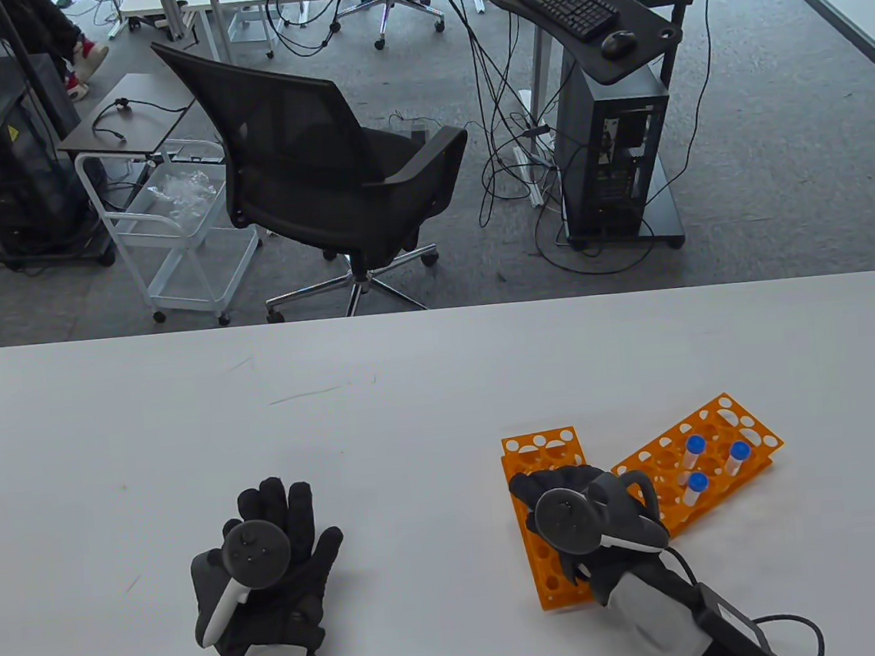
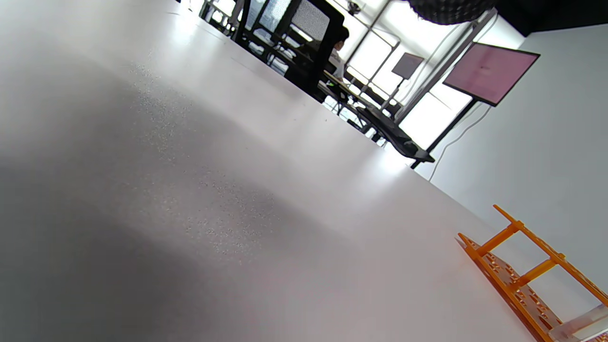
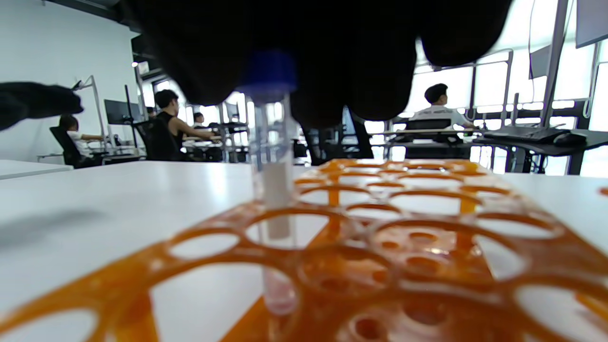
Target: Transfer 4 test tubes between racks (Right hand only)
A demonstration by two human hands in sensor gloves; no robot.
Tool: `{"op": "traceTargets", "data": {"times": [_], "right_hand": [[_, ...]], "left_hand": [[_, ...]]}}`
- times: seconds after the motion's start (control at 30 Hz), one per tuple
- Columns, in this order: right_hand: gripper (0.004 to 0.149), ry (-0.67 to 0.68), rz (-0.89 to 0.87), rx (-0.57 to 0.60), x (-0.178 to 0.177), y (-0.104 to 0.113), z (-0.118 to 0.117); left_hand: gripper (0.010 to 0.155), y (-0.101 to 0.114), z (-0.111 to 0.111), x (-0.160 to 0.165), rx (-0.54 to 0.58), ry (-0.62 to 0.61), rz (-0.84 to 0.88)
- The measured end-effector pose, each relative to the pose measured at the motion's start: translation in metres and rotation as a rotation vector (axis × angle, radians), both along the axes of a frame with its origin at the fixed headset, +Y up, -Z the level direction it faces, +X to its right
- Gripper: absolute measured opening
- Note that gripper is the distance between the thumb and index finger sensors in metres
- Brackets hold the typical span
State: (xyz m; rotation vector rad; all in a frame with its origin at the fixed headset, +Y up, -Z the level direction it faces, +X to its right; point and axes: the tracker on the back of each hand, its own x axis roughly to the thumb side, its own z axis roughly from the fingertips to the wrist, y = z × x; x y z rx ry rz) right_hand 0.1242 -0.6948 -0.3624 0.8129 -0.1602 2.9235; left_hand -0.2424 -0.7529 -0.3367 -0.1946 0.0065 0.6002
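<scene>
Office carpet and a black chair [image 1: 329, 160] lie beyond your white desk [image 1: 413, 392]. From above, your left hand [image 1: 263, 561] rests flat, released; your right hand [image 1: 580, 519] covers the near rack [image 1: 540, 453], beside the far rack [image 1: 714, 425] holding three tubes [image 1: 694, 446]. Left wrist: bare desk, rack edge. Right wrist: your fingers [image 3: 199, 57] grasp an upright test tube [image 3: 274, 190] standing in a rack hole.

Bare counter [image 1: 413, 392] lies open beyond both racks; three capped tubes [image 1: 695, 446] crowd the right rack [image 1: 725, 424], seemingly touching its neighbour [image 1: 542, 449].
</scene>
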Motion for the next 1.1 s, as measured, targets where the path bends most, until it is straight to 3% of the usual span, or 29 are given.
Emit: {"op": "traceTargets", "data": {"times": [0.43, 1.1], "right_hand": [[0.049, 0.006, -0.013, 0.010, 0.000, -0.001, 0.000], [0.047, -0.001, -0.159, 0.071, 0.019, 0.031, 0.008]], "left_hand": [[0.071, 0.000, 0.000, 0.000, -0.007, 0.005, -0.007], [0.071, 0.000, 0.000, 0.002, -0.009, -0.001, -0.020]]}}
